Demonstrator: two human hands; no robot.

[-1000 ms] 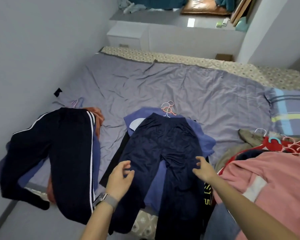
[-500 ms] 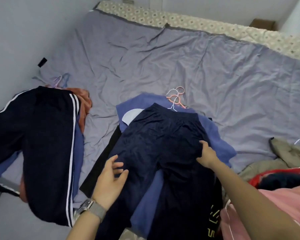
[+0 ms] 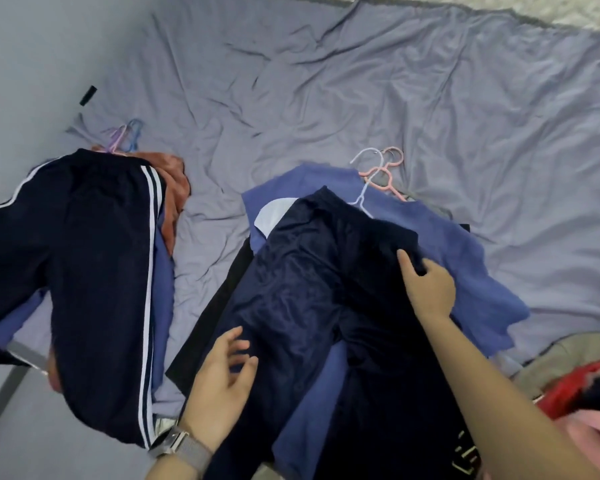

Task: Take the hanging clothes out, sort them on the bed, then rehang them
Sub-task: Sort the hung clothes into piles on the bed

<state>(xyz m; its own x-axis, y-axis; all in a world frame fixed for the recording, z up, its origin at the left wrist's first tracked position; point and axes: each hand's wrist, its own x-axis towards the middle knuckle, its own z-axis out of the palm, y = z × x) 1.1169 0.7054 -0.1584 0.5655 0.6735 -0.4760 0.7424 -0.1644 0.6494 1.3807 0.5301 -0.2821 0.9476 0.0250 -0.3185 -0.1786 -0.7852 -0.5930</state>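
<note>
Right hand (image 3: 430, 292): my fingers (image 3: 406, 268) curled down onto the dark navy shorts (image 3: 312, 282), pinching a fold of cloth near the waistband's right side.
Left hand (image 3: 219, 379): my fingers (image 3: 238, 344) were spread and relaxed, gripping nothing, at the left leg edge of the same shorts; whether the tips touched the cloth I could not tell.
Wrist: a watch with a grey woven band (image 3: 181, 448) sat on my left wrist.
Under my fingers: the dark navy shorts lay flat, waistband away from me, on top of a blue shirt (image 3: 465, 265), which stuck out beyond my right hand and between the two legs.
Beside my left hand: a strip of black cloth (image 3: 222, 306) showed from under the shorts' left edge.
Beyond my right hand: pink and white hangers (image 3: 378, 171) lay bunched at the blue shirt's collar.
Well to the left of my left hand: striped track pants (image 3: 94, 271) lay over a rust-coloured garment (image 3: 174, 188), with pastel hangers (image 3: 125, 138) at their far end.
Near my right forearm: a heap with red and pink clothes (image 3: 589, 403) sat at the picture's edge.
Beneath it all: the bed's wrinkled grey sheet (image 3: 361, 91).
</note>
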